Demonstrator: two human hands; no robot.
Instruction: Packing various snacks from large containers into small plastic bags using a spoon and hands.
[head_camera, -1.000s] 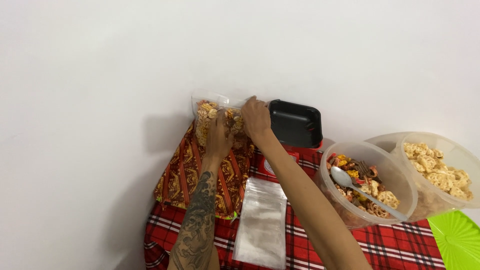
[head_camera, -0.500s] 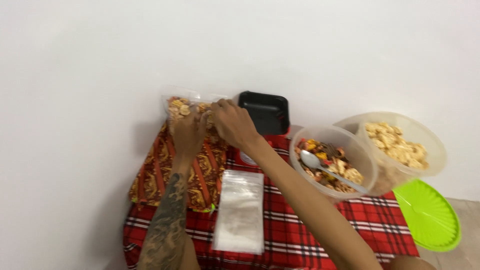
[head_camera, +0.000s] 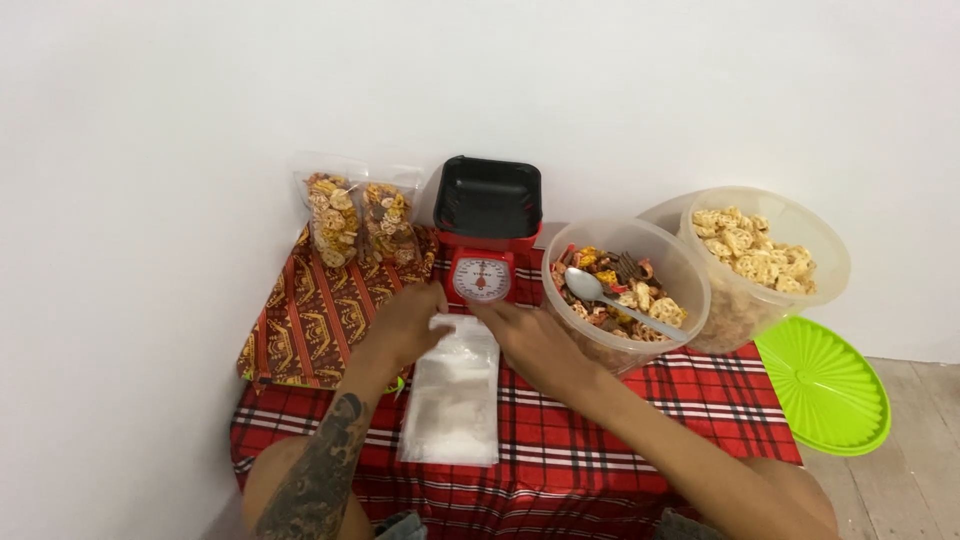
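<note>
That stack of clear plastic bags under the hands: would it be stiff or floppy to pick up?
Probably floppy: the stack of clear plastic bags is thin film lying flat on the checked cloth. Likely light and slippery too, so single bags may slide off as the left hand and right hand lift its top edge.

wall (head_camera: 480, 70): plain white, evenly lit | floor (head_camera: 920, 490): pale wood planks, lower right | table (head_camera: 720, 420): red plaid cloth

We see a stack of clear, glossy plastic pouches (head_camera: 452, 392) on a matt red tartan woven cloth (head_camera: 700, 410). The oval metal spoon (head_camera: 590, 288) shines inside a translucent smooth round plastic tub (head_camera: 655, 262). The square black plastic scale tray (head_camera: 487, 197) looks matt; the round lime-green ribbed plastic lid (head_camera: 825, 385) is glossy.
</note>
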